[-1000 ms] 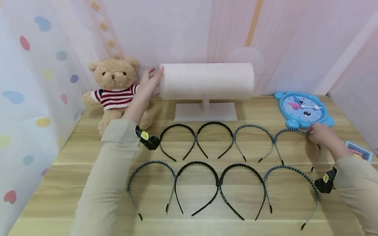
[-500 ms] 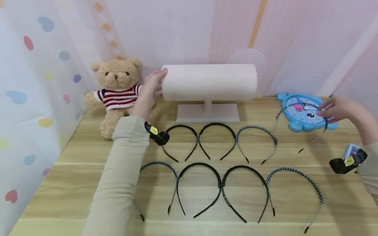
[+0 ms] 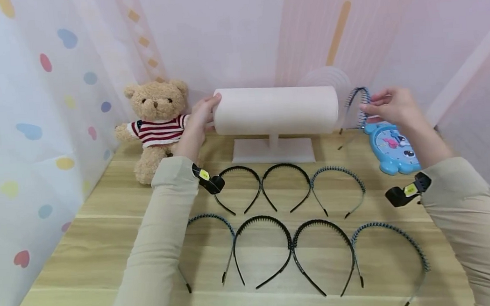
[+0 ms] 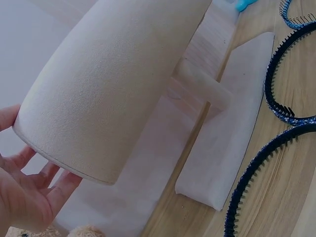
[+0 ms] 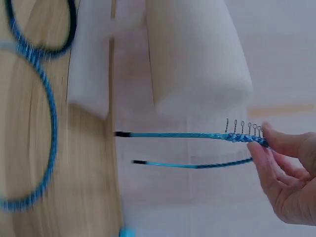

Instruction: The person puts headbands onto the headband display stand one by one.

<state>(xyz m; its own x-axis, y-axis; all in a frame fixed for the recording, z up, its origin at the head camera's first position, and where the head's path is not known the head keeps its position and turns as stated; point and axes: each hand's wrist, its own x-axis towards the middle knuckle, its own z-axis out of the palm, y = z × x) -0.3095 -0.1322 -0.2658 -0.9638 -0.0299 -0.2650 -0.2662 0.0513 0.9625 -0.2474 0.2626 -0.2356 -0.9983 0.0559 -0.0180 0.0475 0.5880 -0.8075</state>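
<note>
A white cylindrical headband display stand [image 3: 276, 110] is at the back of the wooden table, its roll raised on a short post over a flat base [image 3: 245, 151]. My left hand [image 3: 200, 117] touches the roll's left end; in the left wrist view the fingers [image 4: 63, 190] lie spread along the end rim. Just right of the roll, my right hand [image 3: 395, 107] pinches a blue toothed headband [image 5: 177, 135] between thumb and fingers. Its two dark-tipped ends point toward the table in the head view. The band is in the air, apart from the roll.
Black headbands [image 3: 285, 164] and blue headbands [image 3: 338, 168] lie in two rows before the stand. A teddy bear [image 3: 158, 107] in a striped shirt sits left, beside my left arm. A blue toy clock [image 3: 390, 151] lies behind my right forearm. Patterned curtain [image 3: 229, 37] hangs behind.
My right hand has picked up the far-right blue headband from the back row, lifted it over the clock and carried it left to the roll's right end. My left hand stays at the roll's left end.
</note>
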